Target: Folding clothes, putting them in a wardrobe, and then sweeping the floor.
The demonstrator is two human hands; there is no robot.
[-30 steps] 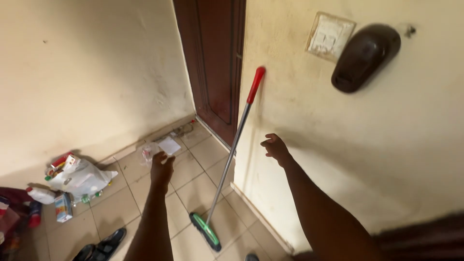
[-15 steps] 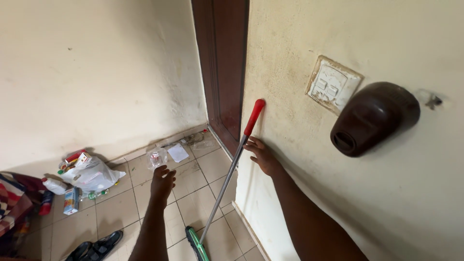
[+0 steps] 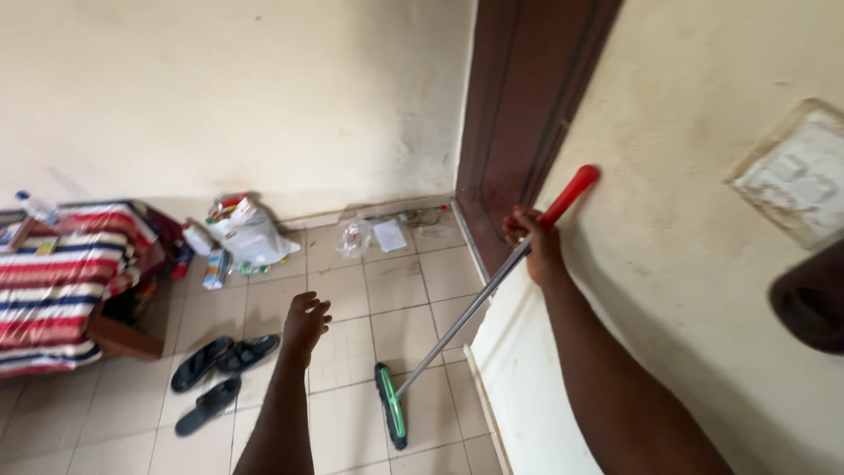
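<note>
One right hand (image 3: pixel 530 237) has its grip closed around the broom handle (image 3: pixel 492 286); left hand (image 3: pixel 305 323) hangs open.

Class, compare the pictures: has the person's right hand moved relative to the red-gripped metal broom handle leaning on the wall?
Yes. The right hand has closed in on the red-gripped metal broom handle by the dark brown door frame; it now grips it just below the red grip.

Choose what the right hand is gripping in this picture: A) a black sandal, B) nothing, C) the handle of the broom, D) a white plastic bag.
C: the right hand is closed around the broom just below its red grip.
</note>
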